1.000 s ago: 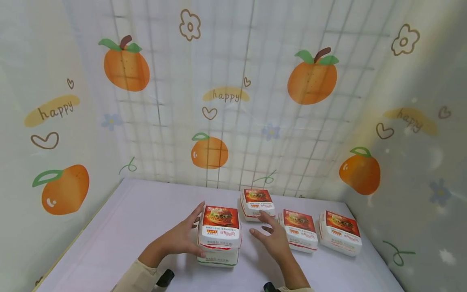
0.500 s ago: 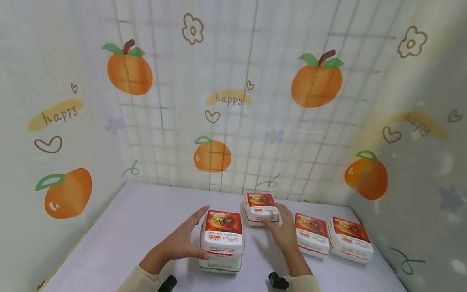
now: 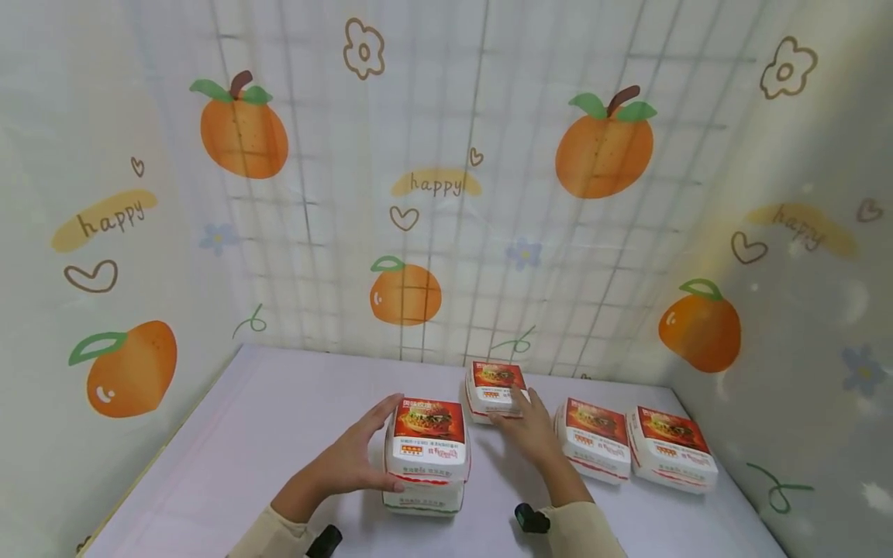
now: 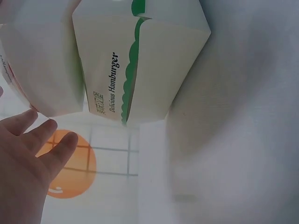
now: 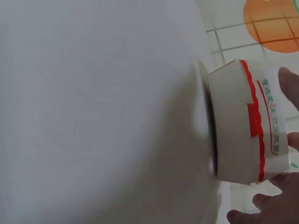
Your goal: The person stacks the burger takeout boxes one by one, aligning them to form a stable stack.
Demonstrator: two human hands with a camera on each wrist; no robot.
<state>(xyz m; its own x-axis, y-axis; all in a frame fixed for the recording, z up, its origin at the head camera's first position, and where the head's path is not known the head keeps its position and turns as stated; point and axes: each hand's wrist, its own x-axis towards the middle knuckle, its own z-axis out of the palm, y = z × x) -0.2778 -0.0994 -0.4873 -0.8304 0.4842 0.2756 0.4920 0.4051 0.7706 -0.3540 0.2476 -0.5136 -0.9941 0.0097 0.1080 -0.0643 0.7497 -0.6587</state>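
the right hand [image 3: 533,430], fingers spread, touches the far burger box [image 3: 494,387] just ahead of it on the surface [image 3: 265,418]; the left hand [image 3: 352,461] lies flat against the stacked boxes [image 3: 425,457], nearer the body.

Two burger boxes are stacked near the table's middle: the top box [image 3: 427,440] has a red burger-photo lid, the bottom box [image 3: 422,498] is white with green trim. A third, red-trimmed box [image 3: 494,385] sits flat at about 1 o'clock from the stack, close by.
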